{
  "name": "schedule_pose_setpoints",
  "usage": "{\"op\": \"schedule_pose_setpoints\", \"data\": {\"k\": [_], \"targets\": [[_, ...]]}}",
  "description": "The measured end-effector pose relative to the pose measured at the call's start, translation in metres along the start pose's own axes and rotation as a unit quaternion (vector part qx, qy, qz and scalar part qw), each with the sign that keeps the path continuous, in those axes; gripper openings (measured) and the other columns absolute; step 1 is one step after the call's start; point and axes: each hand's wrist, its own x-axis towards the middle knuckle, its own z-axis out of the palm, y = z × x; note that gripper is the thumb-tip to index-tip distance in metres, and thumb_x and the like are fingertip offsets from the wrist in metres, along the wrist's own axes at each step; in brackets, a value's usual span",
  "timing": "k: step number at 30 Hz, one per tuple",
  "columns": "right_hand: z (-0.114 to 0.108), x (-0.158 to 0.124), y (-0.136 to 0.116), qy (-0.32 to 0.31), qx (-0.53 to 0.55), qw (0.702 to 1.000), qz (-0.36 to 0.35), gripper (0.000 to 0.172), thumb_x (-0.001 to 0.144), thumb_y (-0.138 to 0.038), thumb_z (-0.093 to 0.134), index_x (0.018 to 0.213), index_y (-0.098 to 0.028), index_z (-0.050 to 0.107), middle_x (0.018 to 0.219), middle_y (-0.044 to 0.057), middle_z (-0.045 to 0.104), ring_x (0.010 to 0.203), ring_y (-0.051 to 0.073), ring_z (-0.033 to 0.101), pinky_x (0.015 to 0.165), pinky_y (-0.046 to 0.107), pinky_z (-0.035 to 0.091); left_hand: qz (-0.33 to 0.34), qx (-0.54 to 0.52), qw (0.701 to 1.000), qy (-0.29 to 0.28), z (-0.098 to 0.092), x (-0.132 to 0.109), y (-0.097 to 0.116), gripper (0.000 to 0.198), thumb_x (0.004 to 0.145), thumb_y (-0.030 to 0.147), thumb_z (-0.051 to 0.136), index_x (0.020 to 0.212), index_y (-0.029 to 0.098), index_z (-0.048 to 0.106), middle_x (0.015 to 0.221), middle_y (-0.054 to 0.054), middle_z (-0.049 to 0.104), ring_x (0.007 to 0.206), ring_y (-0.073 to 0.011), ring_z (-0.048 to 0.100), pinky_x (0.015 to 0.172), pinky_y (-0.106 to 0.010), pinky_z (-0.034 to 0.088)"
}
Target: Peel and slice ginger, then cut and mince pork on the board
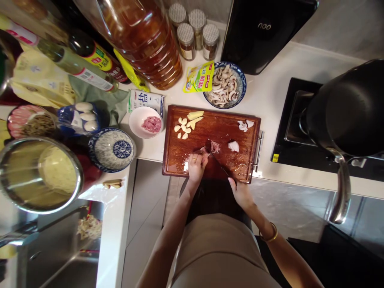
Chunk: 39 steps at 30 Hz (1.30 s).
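My left hand (196, 164) presses its bent fingers on a piece of raw meat (204, 150) near the front of the wooden cutting board (186, 108). In my right hand (240, 192) is the handle of a knife (220, 165), its tip reaching the meat beside my left fingers. Just past the blade lies a small heap of cut meat (215, 147). A pale, fatty-looking chunk (233, 146) sits to the right, with white scraps (245, 125) farther back. Peeled garlic cloves (184, 128) and ginger pieces (195, 116) rest at the board's back left.
Behind the board stand a bowl of sliced mushrooms (225, 86), a yellow packet (199, 78) and a large oil bottle (144, 40). A white bowl of meat (146, 132) is left of it. A pan (348, 116) sits on the stove at right; a sink (60, 256) is lower left.
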Motion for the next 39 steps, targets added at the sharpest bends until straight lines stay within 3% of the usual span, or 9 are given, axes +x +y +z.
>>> {"op": "schedule_pose_setpoints", "data": {"k": [9, 15, 21, 33, 39], "targets": [[-0.003, 0.008, 0.012, 0.062, 0.097, 0.992, -0.045, 0.046, 0.091, -0.039, 0.03, 0.124, -0.013, 0.048, 0.124, 0.014, 0.052, 0.118, 0.023, 0.045, 0.097, 0.039, 0.037, -0.004, 0.005, 1.0, 0.007, 0.004, -0.004, -0.004, 0.013, 0.083, 0.027, 0.049, 0.088, 0.019, 0.058, 0.089, -0.007, 0.059, 0.091, -0.0188, 0.051, 0.077, -0.033, 0.044], [-0.003, 0.013, -0.015, 0.032, 0.072, 0.996, -0.046, 0.046, 0.091, -0.04, 0.028, 0.117, -0.011, 0.055, 0.11, 0.015, 0.061, 0.109, 0.024, 0.053, 0.094, 0.038, 0.039, 0.031, -0.001, 0.999, -0.01, 0.003, -0.008, -0.001, 0.015, 0.083, 0.023, 0.049, 0.095, 0.019, 0.057, 0.096, -0.007, 0.06, 0.098, -0.0189, 0.051, 0.084, -0.036, 0.043], [-0.005, 0.017, -0.043, 0.017, 0.042, 0.996, -0.07, 0.049, 0.092, -0.04, 0.026, 0.118, -0.01, 0.054, 0.106, 0.016, 0.063, 0.102, 0.026, 0.058, 0.089, 0.037, 0.042, 0.039, 0.026, 0.999, -0.014, 0.001, -0.008, -0.001, 0.012, 0.084, 0.023, 0.047, 0.083, 0.019, 0.058, 0.086, -0.007, 0.06, 0.095, -0.0197, 0.052, 0.081, -0.035, 0.043], [-0.004, 0.022, -0.052, -0.006, 0.041, 0.998, -0.039, 0.049, 0.091, -0.043, 0.027, 0.107, -0.012, 0.061, 0.096, 0.015, 0.067, 0.093, 0.024, 0.062, 0.085, 0.034, 0.045, 0.053, 0.042, 0.998, -0.018, 0.001, -0.006, 0.0, 0.012, 0.084, 0.023, 0.047, 0.083, 0.02, 0.058, 0.081, -0.006, 0.058, 0.09, -0.0195, 0.052, 0.076, -0.033, 0.042], [-0.001, 0.011, -0.048, 0.022, 0.033, 0.998, -0.051, 0.05, 0.091, -0.042, 0.026, 0.114, -0.01, 0.056, 0.104, 0.017, 0.064, 0.097, 0.025, 0.06, 0.085, 0.034, 0.044, 0.028, 0.041, 0.999, -0.023, 0.001, -0.003, 0.001, 0.011, 0.083, 0.022, 0.047, 0.077, 0.019, 0.056, 0.077, -0.005, 0.056, 0.083, -0.0193, 0.05, 0.073, -0.033, 0.042]]}}
